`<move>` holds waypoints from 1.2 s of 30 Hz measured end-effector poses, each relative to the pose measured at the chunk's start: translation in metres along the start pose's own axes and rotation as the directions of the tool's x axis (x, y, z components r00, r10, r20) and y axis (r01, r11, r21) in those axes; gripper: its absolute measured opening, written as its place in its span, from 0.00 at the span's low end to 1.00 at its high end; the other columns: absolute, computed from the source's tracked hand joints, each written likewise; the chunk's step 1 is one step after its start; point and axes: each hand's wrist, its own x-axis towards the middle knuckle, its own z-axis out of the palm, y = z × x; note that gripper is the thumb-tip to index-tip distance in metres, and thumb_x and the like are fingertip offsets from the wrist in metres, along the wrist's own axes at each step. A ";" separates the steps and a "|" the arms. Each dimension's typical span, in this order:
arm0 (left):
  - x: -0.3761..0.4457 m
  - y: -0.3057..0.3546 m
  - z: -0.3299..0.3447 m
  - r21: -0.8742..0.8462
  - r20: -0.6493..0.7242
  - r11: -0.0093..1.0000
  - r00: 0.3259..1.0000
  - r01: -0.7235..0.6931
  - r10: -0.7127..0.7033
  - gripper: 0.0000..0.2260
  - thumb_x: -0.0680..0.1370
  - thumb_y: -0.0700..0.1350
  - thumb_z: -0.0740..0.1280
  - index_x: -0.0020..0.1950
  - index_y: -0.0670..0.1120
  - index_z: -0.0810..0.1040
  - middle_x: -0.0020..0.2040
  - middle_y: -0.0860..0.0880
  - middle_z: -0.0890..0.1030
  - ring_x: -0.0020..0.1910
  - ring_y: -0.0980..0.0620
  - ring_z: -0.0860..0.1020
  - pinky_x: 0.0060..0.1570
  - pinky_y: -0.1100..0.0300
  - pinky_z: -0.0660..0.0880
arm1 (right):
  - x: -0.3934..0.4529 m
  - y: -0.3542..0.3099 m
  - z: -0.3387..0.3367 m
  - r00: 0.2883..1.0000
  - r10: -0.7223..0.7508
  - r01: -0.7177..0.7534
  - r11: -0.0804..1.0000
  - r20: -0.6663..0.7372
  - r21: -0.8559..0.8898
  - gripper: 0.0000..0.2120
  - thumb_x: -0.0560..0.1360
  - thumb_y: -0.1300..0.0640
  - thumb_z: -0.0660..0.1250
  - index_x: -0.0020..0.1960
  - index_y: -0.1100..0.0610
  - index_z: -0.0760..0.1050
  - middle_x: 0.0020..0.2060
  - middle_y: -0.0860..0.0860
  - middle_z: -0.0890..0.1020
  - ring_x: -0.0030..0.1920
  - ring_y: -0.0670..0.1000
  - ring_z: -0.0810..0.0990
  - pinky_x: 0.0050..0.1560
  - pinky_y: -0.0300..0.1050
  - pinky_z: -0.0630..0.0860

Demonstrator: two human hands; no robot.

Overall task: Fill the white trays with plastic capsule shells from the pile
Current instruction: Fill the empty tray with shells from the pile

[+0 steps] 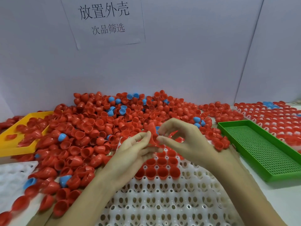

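Note:
A big pile of red capsule shells [101, 121], with a few blue ones mixed in, covers the table's far side and left. In front of me lies a white tray [162, 201] with round sockets; several red shells [161, 167] sit in its far rows. My left hand [135, 152] and my right hand [184, 137] meet above the tray's far edge. Both pinch the same blurred red shells [153, 136] between their fingertips. How many shells are in that cluster is unclear.
A yellow tray [9, 149] holding red shells sits at the left. A green perforated tray [263, 152] lies at the right. Beyond it are white trays filled with red shells [276, 121]. Another white tray [13, 173] shows at the lower left. A papered wall with a sign [104, 20] stands behind.

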 end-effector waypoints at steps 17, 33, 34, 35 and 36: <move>-0.007 0.008 -0.005 0.666 -0.182 0.722 0.898 -0.187 0.400 0.12 0.84 0.56 0.63 0.63 0.51 0.73 0.44 0.52 0.87 0.39 0.55 0.86 0.40 0.57 0.82 | -0.038 0.000 -0.048 0.959 0.234 -0.179 0.939 0.163 -0.295 0.10 0.79 0.62 0.73 0.50 0.46 0.81 0.39 0.43 0.85 0.35 0.44 0.83 0.37 0.36 0.78; 0.009 -0.030 -0.050 0.995 -0.095 0.018 0.987 0.093 0.127 0.30 0.86 0.62 0.43 0.86 0.51 0.51 0.86 0.52 0.46 0.84 0.54 0.43 0.83 0.47 0.44 | -0.050 -0.001 -0.038 0.853 0.441 -0.273 0.833 0.280 -0.480 0.03 0.80 0.46 0.72 0.51 0.43 0.82 0.40 0.46 0.84 0.37 0.42 0.79 0.38 0.39 0.77; 0.009 -0.030 -0.050 0.995 -0.095 0.006 0.988 0.095 0.118 0.30 0.86 0.62 0.43 0.86 0.51 0.50 0.86 0.52 0.46 0.84 0.54 0.43 0.82 0.48 0.44 | -0.043 0.002 -0.042 0.845 0.445 -0.289 0.847 0.296 -0.447 0.05 0.80 0.44 0.70 0.51 0.45 0.82 0.39 0.47 0.85 0.34 0.42 0.77 0.36 0.39 0.75; 0.009 -0.030 -0.049 0.995 -0.094 -0.006 0.990 0.095 0.110 0.29 0.86 0.62 0.43 0.86 0.51 0.50 0.86 0.51 0.45 0.84 0.54 0.42 0.82 0.48 0.43 | -0.034 0.006 -0.047 0.849 0.444 -0.307 0.856 0.286 -0.416 0.07 0.81 0.44 0.68 0.50 0.46 0.81 0.38 0.47 0.85 0.32 0.42 0.77 0.34 0.38 0.75; 0.009 -0.029 -0.049 0.996 -0.092 -0.011 0.990 0.094 0.106 0.29 0.86 0.61 0.43 0.86 0.51 0.50 0.86 0.51 0.45 0.84 0.54 0.42 0.82 0.48 0.43 | -0.022 0.011 -0.051 0.864 0.438 -0.319 0.858 0.247 -0.402 0.08 0.81 0.45 0.68 0.49 0.48 0.81 0.37 0.48 0.85 0.31 0.43 0.78 0.34 0.37 0.75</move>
